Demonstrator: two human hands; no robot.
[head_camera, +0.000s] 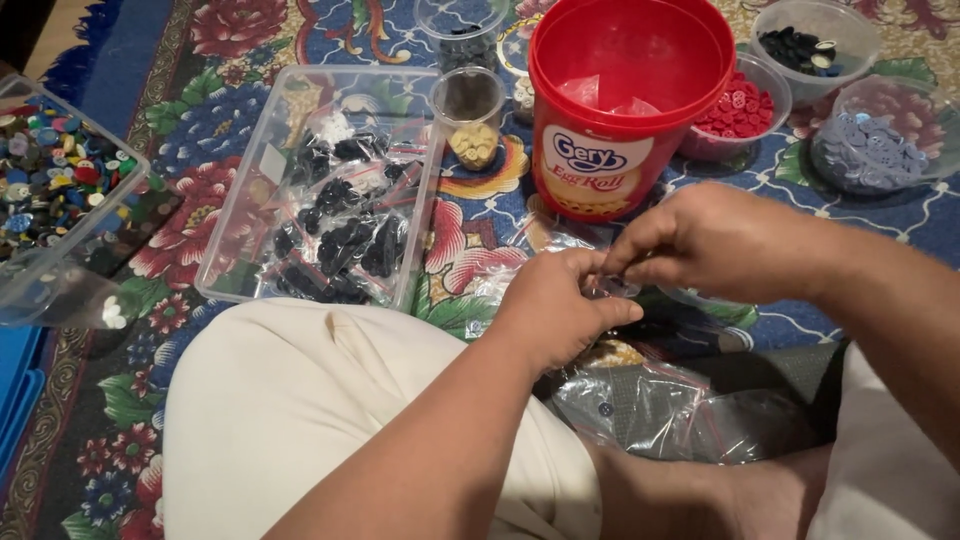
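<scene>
A floral woven rug (180, 130) covers the floor. At twelve o'clock stands a glossy red plastic tub (625, 100); at ten, a clear rectangular tray (250, 180) of bagged black buttons. At centre, the left hand (555, 305) and right hand (710, 240) each pinch a small crinkly clear bag (612, 287). Sealing it well likely means pressing evenly along the strip, both grips firm.

My left hand (560, 310) and right hand (705, 240) pinch a small clear bag (615, 287) near the red tub (620, 110).
</scene>
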